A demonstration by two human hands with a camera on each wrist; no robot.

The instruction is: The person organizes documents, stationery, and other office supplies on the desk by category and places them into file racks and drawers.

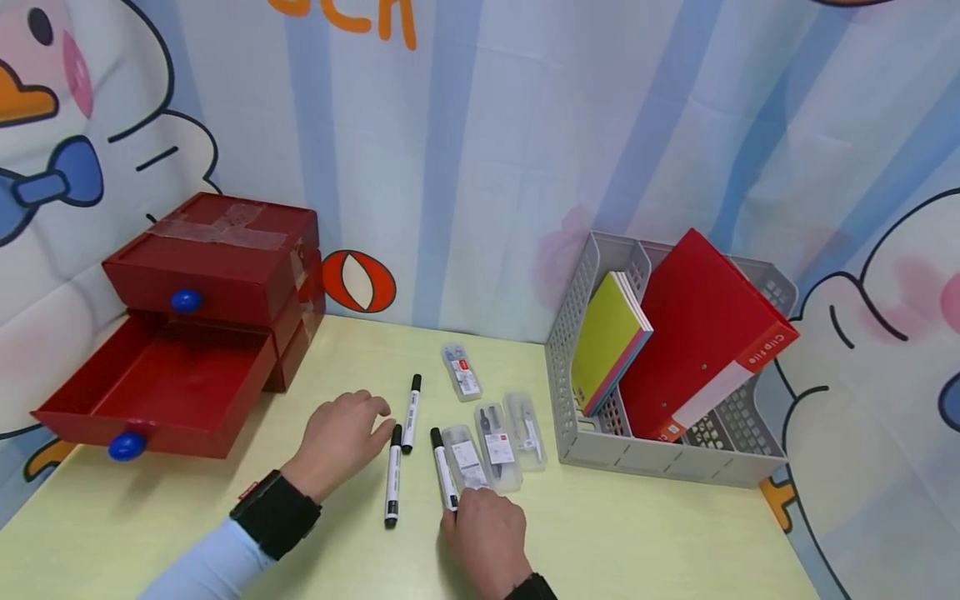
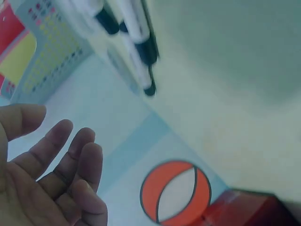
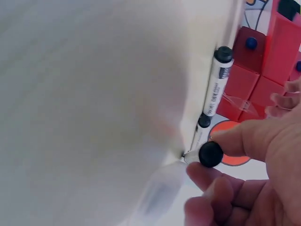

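In the head view my left hand (image 1: pixel 340 437) hovers beside two black-capped white markers, one (image 1: pixel 393 477) nearer and one (image 1: pixel 412 414) farther back. Its fingers are loosely bent with nothing between them, as the left wrist view of the hand (image 2: pixel 51 174) also shows. My right hand (image 1: pixel 486 533) pinches a third marker (image 1: pixel 444 471) near its close end. From the right wrist, thumb and index finger sit on either side of that marker's black end (image 3: pixel 210 154). Clear plastic cases (image 1: pixel 467 458) lie just beyond this hand, one partly covered by it.
At left stands a red drawer box (image 1: pixel 217 275) with its lower drawer (image 1: pixel 172 383) pulled out. A grey perforated file holder (image 1: pixel 675 462) at right holds a red binder (image 1: pixel 697 342) and yellow-green notebooks (image 1: pixel 607 342). Another small case (image 1: pixel 461 372) lies farther back.
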